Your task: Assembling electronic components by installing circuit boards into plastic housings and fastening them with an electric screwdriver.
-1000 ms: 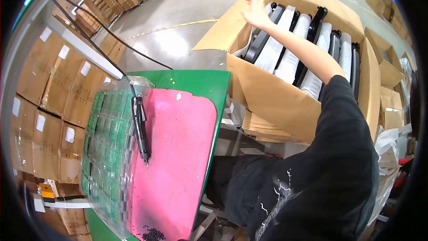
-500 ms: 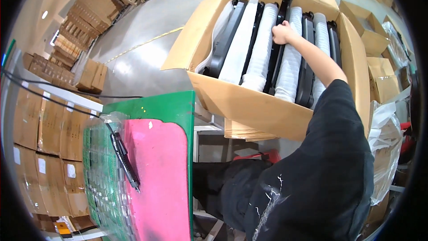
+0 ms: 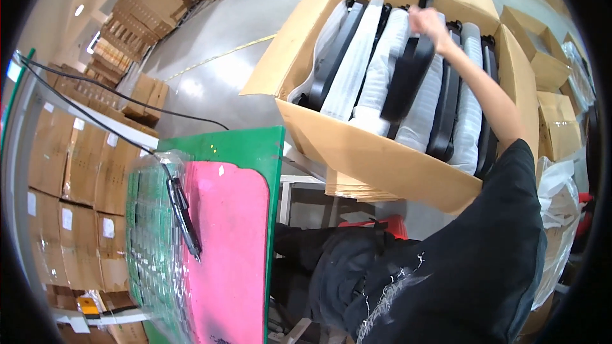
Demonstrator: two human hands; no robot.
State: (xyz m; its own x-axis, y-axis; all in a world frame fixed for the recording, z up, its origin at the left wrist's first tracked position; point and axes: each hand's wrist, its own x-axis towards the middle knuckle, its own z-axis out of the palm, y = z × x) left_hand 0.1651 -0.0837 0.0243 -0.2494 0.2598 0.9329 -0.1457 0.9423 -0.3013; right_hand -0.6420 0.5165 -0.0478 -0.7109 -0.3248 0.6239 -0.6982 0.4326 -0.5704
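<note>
Gripping is the step in hand, as I judge it: my right hand [image 3: 424, 23] is closed round the upper stretch of a black part [image 3: 411, 76], thumb and fingers clamped on it as far as the blur lets me tell. The part is at the open box [image 3: 376, 156], slanting across its mouth between the wrapped white rolls [image 3: 470, 76], its far end poking out past my knuckles and its wider end pointing back toward the near wall. It seems to ride a little above its neighbours, though I cannot tell whether its lower end is free of them. From here, I'd say, the next move calls for a firm hold and a pull along the part's own length, so that it doesn't scrape the rolls pressing in on both sides. As for my pose, I'm stretched out to my right: the sleeve [image 3: 503, 185] ends near the elbow, and the bare forearm [image 3: 482, 86] slants over the right side of the box, elbow low, with the hand above the packed things. My left hand is out of sight, so I cannot tell its state.
</note>
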